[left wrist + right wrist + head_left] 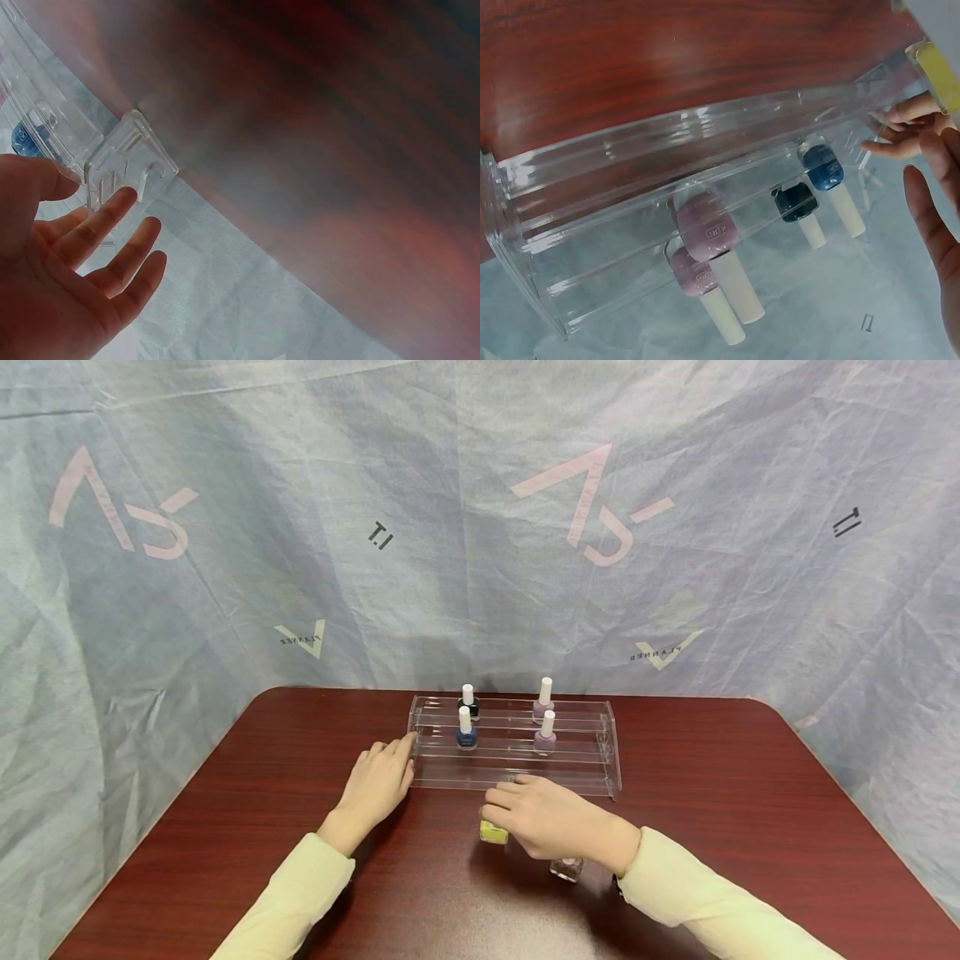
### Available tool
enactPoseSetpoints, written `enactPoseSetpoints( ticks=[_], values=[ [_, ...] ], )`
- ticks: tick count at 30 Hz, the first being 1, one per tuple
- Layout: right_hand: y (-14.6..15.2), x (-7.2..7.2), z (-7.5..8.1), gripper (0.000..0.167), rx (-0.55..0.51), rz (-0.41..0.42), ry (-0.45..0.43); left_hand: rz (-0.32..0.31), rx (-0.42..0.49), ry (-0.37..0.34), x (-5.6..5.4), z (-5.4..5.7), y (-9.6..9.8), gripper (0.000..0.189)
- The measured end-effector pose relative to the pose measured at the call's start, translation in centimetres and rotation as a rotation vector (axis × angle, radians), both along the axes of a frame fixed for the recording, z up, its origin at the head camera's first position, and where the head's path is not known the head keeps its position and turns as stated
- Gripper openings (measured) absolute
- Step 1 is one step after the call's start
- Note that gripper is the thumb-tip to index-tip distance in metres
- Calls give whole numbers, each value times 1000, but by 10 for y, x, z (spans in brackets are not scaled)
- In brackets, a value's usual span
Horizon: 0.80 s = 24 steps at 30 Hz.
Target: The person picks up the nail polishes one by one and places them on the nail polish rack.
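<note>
Plastic rack (510, 751) holding four bottles (467, 738), left hand (380, 778) spread beside it, right hand (551, 815) gripping one yellow bottle (493, 833)

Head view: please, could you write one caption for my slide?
Right hand holds a yellow bottle before a clear rack of four bottles; left hand at its left end.

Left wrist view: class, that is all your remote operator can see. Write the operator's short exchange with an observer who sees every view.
Operator: I see a blue bottle on the clear rack. What stands just behind it?
Observer: The head view shows a dark bottle with a white cap.
Operator: The right hand is out of my view. Is it holding anything?
Observer: Yes, it holds a yellow bottle.
</note>
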State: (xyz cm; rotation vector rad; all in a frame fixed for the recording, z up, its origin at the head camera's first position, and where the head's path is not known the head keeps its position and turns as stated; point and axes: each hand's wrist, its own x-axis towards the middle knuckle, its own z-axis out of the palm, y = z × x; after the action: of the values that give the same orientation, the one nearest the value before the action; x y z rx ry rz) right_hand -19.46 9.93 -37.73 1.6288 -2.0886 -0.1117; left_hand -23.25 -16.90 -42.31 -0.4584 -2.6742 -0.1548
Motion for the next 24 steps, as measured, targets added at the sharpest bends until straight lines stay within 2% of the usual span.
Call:
enactPoseSetpoints(
  ticks=[2,9,24],
  values=[
    [-1,-2,3,34,-3,0,6,0,-1,-1,0,0,0,43],
    [-3,-9,11,27,9,-37,-4,4,-1,-4,0,-1,0,43],
    [-12,-33,13,27,-2,-73,9,-1,0,-2,0,0,0,43]
  ],
)
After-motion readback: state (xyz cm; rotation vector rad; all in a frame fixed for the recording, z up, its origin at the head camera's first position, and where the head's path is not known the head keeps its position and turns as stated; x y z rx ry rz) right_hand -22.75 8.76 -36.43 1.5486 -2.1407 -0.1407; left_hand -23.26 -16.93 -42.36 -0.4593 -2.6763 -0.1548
